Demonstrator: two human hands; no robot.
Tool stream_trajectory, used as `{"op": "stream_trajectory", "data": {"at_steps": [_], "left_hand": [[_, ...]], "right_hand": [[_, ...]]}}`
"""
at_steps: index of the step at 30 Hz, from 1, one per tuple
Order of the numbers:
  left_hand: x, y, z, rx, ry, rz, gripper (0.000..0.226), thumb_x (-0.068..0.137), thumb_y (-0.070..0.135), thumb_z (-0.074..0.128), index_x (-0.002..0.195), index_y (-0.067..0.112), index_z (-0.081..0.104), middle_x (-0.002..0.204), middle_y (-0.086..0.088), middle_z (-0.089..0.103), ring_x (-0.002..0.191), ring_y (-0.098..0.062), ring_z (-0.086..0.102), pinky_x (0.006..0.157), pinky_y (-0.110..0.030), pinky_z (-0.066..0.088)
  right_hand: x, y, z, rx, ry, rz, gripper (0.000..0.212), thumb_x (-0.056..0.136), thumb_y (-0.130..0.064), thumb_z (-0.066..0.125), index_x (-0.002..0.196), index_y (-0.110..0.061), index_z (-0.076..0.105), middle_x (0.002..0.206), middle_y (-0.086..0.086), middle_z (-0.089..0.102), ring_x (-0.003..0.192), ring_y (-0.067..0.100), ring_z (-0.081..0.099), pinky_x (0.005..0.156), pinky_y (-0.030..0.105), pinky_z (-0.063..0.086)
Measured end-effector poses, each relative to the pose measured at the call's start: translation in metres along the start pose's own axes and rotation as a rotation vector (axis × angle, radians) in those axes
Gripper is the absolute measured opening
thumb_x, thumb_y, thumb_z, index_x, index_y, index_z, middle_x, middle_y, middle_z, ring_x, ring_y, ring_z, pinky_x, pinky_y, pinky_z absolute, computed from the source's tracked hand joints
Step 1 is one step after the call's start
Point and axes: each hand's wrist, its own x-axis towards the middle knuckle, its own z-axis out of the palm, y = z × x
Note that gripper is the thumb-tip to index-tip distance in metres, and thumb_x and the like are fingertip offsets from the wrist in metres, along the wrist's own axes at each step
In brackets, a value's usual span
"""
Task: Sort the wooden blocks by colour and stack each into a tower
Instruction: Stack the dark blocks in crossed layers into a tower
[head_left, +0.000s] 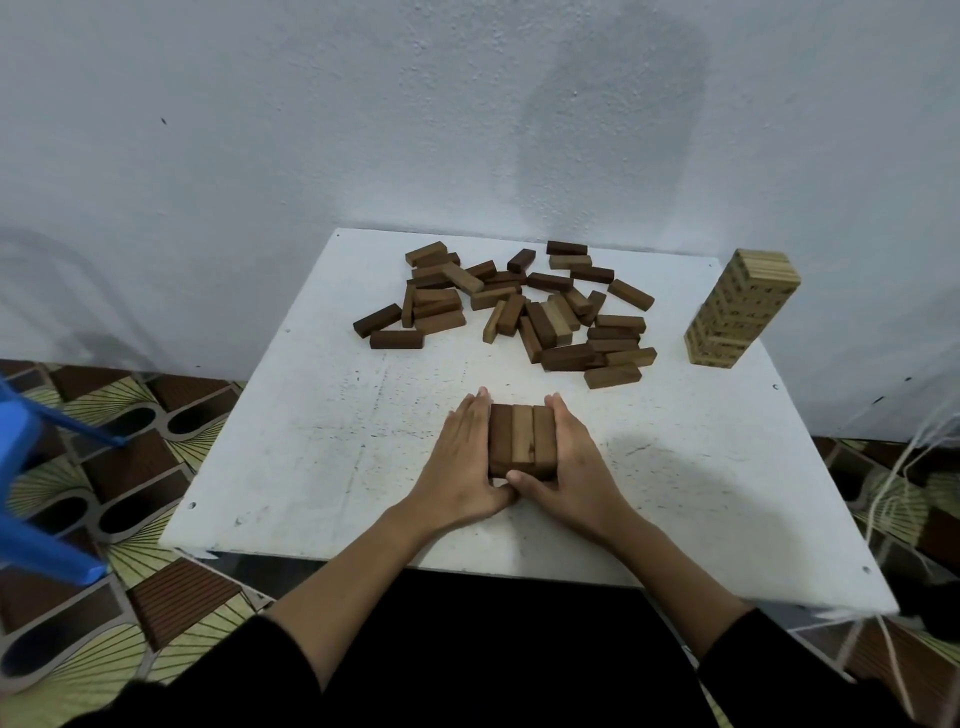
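Three brown wooden blocks (522, 439) lie side by side as a small low stack on the white table (322, 447), near its front edge. My left hand (462, 462) presses flat against the stack's left side with straight fingers. Pressed against the right side is my right hand (571, 462); both thumbs meet at the near end. A loose pile of brown blocks (509, 306) in darker and lighter shades is scattered across the back of the table. A finished tower of pale blocks (740, 309) stands at the back right.
The table stands against a pale wall (467, 130). A blue plastic chair (31, 467) is on the patterned floor at the left. White string (893, 499) hangs off the right side near the table's edge.
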Motion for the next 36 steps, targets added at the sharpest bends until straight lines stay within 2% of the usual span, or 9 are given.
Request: {"op": "stream_trajectory", "data": {"at_steps": [5, 12, 16, 20, 28, 36], "left_hand": [[0.0011, -0.0024, 0.0022, 0.037, -0.014, 0.001, 0.108, 0.070, 0.052, 0.050, 0.150, 0.008, -0.007, 0.160, -0.005, -0.004, 0.146, -0.014, -0.008, 0.118, -0.027, -0.006], [0.0017, -0.0025, 0.0017, 0.058, -0.036, -0.014, 0.109, 0.069, 0.054, 0.047, 0.150, 0.009, -0.009, 0.160, -0.004, -0.006, 0.146, -0.014, -0.009, 0.119, -0.028, -0.005], [0.0011, -0.0039, 0.0020, 0.076, -0.042, -0.019, 0.109, 0.070, 0.056, 0.045, 0.150, 0.009, -0.012, 0.160, -0.004, -0.008, 0.146, -0.014, -0.011, 0.117, -0.026, -0.008], [0.0017, -0.0035, 0.0013, 0.120, -0.054, -0.025, 0.109, 0.071, 0.059, 0.042, 0.149, 0.006, -0.013, 0.160, -0.007, -0.010, 0.146, -0.016, -0.014, 0.113, -0.023, -0.013], [0.0013, -0.0033, -0.0008, 0.157, -0.092, -0.039, 0.109, 0.070, 0.061, 0.038, 0.149, 0.004, -0.012, 0.159, -0.008, -0.013, 0.145, -0.016, -0.018, 0.115, -0.026, -0.012], [0.0014, -0.0029, -0.0005, 0.165, -0.113, -0.055, 0.109, 0.071, 0.062, 0.036, 0.148, 0.004, -0.014, 0.159, -0.008, -0.015, 0.145, -0.017, -0.019, 0.115, -0.027, -0.012]], "right_hand": [[-0.0019, 0.0023, -0.0013, -0.029, -0.004, 0.003, 0.108, 0.074, -0.068, 0.052, 0.150, -0.007, 0.006, 0.154, 0.009, 0.023, 0.139, 0.021, 0.027, 0.111, 0.031, 0.024], [-0.0016, 0.0048, -0.0007, -0.104, -0.058, 0.010, 0.111, 0.072, -0.075, 0.046, 0.150, -0.010, 0.002, 0.157, 0.006, 0.015, 0.143, 0.021, 0.019, 0.115, 0.037, 0.020], [-0.0025, 0.0063, 0.0012, -0.154, -0.067, 0.026, 0.124, 0.062, -0.093, 0.023, 0.150, -0.008, 0.004, 0.158, 0.007, 0.013, 0.144, 0.022, 0.015, 0.116, 0.034, 0.012], [-0.0026, 0.0067, 0.0000, -0.250, -0.083, 0.023, 0.127, 0.058, -0.095, 0.002, 0.150, -0.007, 0.006, 0.158, 0.008, 0.010, 0.146, 0.022, 0.007, 0.114, 0.030, 0.000], [-0.0046, 0.0085, 0.0005, -0.326, -0.114, 0.032, 0.128, 0.057, -0.094, -0.006, 0.150, -0.006, 0.002, 0.159, 0.007, 0.002, 0.146, 0.019, -0.002, 0.112, 0.028, -0.010], [-0.0051, 0.0070, -0.0010, -0.350, -0.118, 0.033, 0.127, 0.057, -0.093, -0.009, 0.150, -0.007, 0.003, 0.159, 0.007, 0.003, 0.146, 0.019, -0.003, 0.111, 0.029, -0.010]]}}
